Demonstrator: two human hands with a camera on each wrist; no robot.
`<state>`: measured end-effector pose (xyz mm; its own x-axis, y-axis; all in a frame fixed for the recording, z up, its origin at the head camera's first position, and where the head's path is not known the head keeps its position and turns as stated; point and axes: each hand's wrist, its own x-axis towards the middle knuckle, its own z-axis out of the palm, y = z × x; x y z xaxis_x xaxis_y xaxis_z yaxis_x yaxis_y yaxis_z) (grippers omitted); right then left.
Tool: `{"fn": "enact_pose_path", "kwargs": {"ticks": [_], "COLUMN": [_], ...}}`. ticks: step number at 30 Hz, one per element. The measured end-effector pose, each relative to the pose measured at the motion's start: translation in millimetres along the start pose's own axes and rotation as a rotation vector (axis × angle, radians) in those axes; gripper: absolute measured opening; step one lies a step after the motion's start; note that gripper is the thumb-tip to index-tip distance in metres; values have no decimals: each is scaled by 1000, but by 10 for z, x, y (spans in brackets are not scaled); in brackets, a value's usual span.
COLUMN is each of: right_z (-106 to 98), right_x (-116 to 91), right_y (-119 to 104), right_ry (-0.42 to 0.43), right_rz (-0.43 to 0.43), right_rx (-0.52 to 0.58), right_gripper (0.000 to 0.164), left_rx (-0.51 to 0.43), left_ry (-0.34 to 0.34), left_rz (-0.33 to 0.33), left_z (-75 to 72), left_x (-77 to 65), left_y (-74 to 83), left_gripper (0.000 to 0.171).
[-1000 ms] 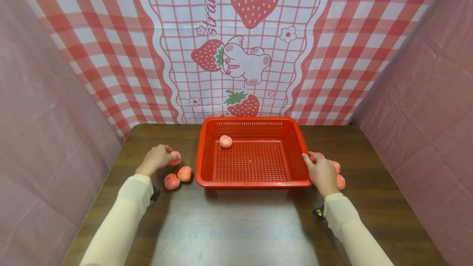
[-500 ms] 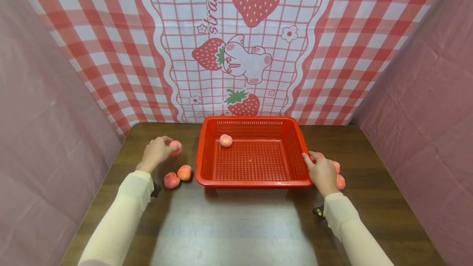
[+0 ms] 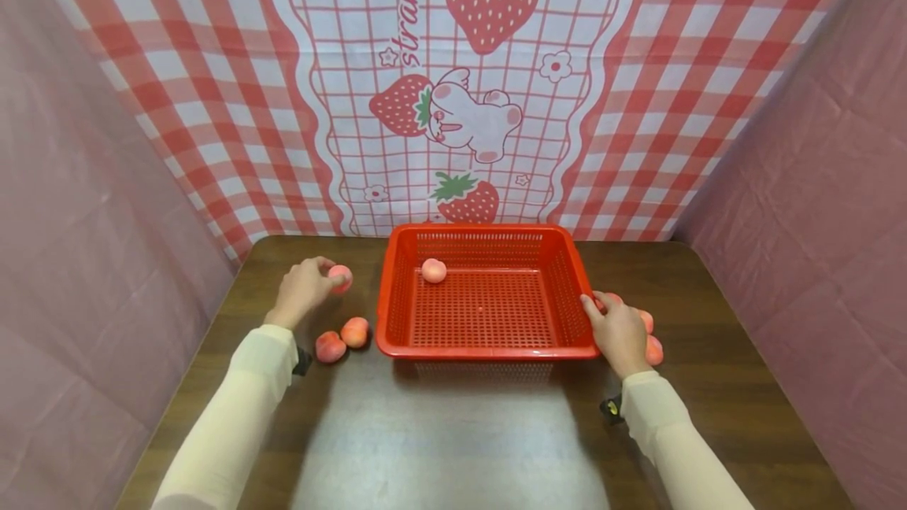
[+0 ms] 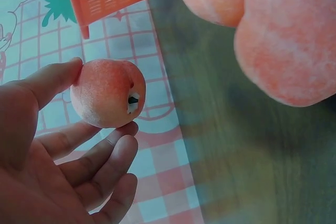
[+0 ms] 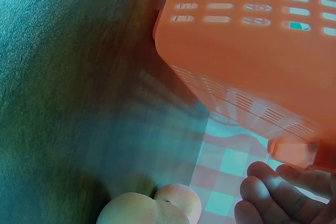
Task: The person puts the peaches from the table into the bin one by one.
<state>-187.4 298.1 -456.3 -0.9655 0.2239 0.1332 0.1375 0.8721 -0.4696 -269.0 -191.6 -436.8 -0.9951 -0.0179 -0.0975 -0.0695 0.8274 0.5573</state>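
Note:
Between the thumb and fingers of my left hand a pinkish-red peach is pinched, left of the basket. The left wrist view shows that peach held at thumb and fingertips, its dark stem spot facing sideways. My right hand grips the right rim of a red perforated plastic basket; from the right wrist view, its fingers curl below the rim. Inside the basket, one peach lies near the back left.
Two more peaches, one touching another, lie on the wooden table left of the basket. Partly behind the right hand sit several peaches. A strawberry-print checkered cloth hangs at the back, with pink cloth on both sides.
My left hand has moved away from me with the pinched peach, lifting it and leaving the two other left peaches behind. The right hand and basket have stayed put.

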Motion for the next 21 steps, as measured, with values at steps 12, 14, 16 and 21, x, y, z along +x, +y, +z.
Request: {"fn": "enact_pose_path", "kwargs": {"ticks": [12, 14, 16, 21], "right_z": [19, 23, 25, 26], "right_x": [0, -2, -4, -2], "right_y": [15, 15, 12, 5], "right_ry": [30, 46, 52, 42], "right_rz": [-11, -23, -30, -30], "right_rx": [8, 4, 5, 8], "right_gripper": [51, 49, 49, 49], "left_rx": [23, 19, 16, 9], "left_ry": [55, 61, 66, 65], "left_rz": [60, 64, 66, 71], "left_z": [-117, -125, -130, -135], "left_x": [74, 75, 74, 76], "left_y": [89, 102, 111, 130], "left_gripper": [51, 51, 51, 51]}}
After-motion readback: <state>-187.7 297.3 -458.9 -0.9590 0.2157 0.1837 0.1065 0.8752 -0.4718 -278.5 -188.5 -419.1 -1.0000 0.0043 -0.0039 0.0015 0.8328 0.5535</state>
